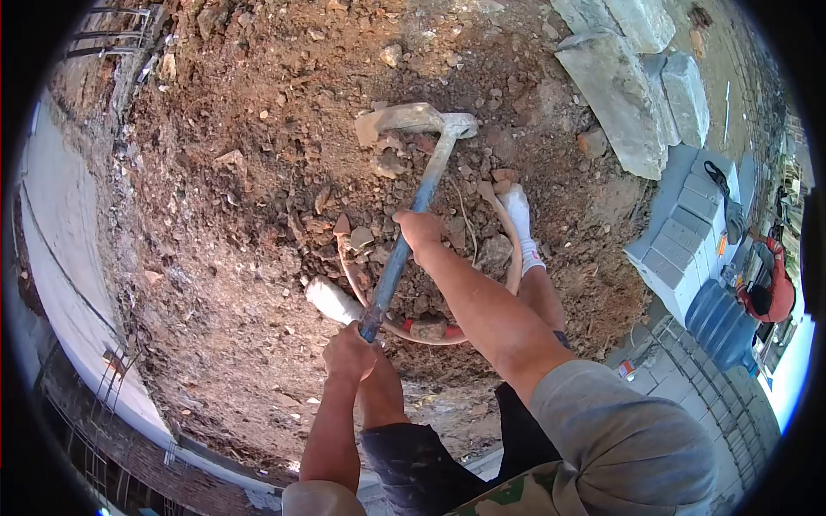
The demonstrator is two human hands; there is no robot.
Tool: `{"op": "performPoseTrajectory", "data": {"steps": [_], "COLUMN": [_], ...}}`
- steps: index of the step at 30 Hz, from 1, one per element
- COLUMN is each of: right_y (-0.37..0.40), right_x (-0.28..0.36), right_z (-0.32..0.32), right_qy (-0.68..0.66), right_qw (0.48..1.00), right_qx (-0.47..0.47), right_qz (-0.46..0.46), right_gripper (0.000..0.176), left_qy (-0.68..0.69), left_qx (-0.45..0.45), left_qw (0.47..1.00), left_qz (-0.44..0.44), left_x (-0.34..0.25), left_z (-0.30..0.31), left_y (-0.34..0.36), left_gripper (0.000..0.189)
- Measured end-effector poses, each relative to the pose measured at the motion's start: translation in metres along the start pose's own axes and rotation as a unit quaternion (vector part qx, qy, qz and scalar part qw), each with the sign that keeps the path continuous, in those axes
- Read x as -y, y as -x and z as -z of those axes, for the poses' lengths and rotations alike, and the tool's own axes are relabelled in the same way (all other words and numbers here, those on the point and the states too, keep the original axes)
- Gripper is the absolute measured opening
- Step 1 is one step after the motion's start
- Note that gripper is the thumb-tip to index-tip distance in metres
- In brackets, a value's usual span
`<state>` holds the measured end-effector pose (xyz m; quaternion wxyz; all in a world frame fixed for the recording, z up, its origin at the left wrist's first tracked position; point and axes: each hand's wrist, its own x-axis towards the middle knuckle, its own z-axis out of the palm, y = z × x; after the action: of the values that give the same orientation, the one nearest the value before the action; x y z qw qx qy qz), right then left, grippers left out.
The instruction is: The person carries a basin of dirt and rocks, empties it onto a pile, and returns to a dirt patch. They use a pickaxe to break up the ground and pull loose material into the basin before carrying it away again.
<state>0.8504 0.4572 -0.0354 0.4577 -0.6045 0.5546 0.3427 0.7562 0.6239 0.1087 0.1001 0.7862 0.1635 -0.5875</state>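
A hoe (437,163) with a blue-painted handle reaches forward from me over the broken soil. Its dirt-covered blade, pointing left, rests at the loose ground. My right hand (420,234) wraps the middle of the handle, while my left hand (350,353) grips it near the butt end. Beneath the handle, between my white shoes (334,301), runs a curved brown band (514,267) with a red wrapped section (425,330). Its two ends point forward among clods and stones.
Large grey stone slabs (613,95) lie at the upper right. Below them stand stacked grey blocks (693,215), a blue water jug (721,322) and a red item (777,284). A pale concrete ledge (73,232) borders the soil on the left, with rebar (112,378) near it.
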Motion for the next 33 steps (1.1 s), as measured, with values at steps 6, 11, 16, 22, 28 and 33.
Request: {"op": "performPoseTrajectory", "data": {"steps": [6, 11, 16, 22, 28, 33], "right_y": [0.004, 0.045, 0.082, 0.213, 0.177, 0.097], "right_x": [-0.051, -0.045, -0.113, -0.209, -0.189, 0.005], "right_z": [0.010, 0.053, 0.072, 0.091, 0.132, 0.205], "right_qy": [0.162, 0.276, 0.054, -0.042, -0.127, -0.160], "right_qw": [0.983, 0.955, 0.992, 0.985, 0.979, 0.986], "right_qx": [0.038, 0.083, 0.073, 0.084, 0.082, 0.044], "right_qz": [0.074, 0.075, -0.088, -0.141, -0.134, 0.030], "right_gripper": [0.041, 0.038, 0.024, 0.017, 0.018, 0.012], "left_qy": [0.183, 0.253, 0.173, 0.068, 0.076, 0.219], "left_qx": [0.045, 0.105, 0.086, 0.178, 0.104, 0.039], "left_qw": [0.981, 0.961, 0.980, 0.980, 0.992, 0.955], "left_qz": [0.033, 0.049, 0.048, 0.055, -0.015, -0.196], "left_x": [-0.011, -0.039, 0.003, 0.106, 0.080, -0.088], "left_z": [-0.059, -0.091, -0.092, -0.131, -0.129, -0.069], "left_y": [0.070, 0.121, 0.166, 0.236, 0.205, 0.153], "left_gripper": [0.042, 0.044, 0.043, 0.036, 0.032, 0.049]}}
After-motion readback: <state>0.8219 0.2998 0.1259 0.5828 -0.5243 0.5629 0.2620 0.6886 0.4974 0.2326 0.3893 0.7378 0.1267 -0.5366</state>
